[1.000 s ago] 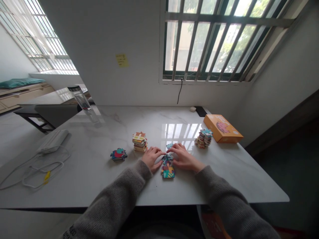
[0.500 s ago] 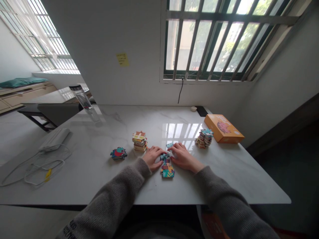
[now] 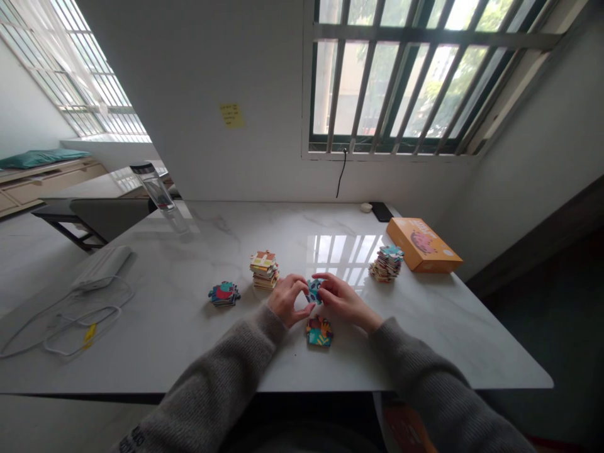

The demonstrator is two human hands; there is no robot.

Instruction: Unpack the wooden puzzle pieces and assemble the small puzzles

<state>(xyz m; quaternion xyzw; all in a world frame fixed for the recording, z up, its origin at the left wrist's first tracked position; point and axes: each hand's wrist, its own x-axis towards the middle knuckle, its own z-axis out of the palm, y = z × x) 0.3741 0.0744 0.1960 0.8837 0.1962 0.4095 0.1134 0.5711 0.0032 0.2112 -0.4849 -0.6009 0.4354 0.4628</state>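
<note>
A blue-teal jigsaw puzzle piece with dark spots is between my hands, over the middle of the table. My right hand grips its right side with thumb and fingers. My left hand curves round its left side, fingertips at the upper edge and thumb at the lower corner. Nearer to me lie teal and orange puzzle pieces, seemingly joined or overlapping. Left of my left hand stands a tall stack of puzzle pieces, with a lower blue-and-red pile farther left.
Another puzzle stack stands at right beside an orange box. A black phone and a small white object lie at the back. A bottle stands back left; a white device with a looped cable lies left.
The blue piece has come away from the orange-and-teal pieces and is now between my fingertips, farther from me. My left thumb and fingers have spread wider around it.
</note>
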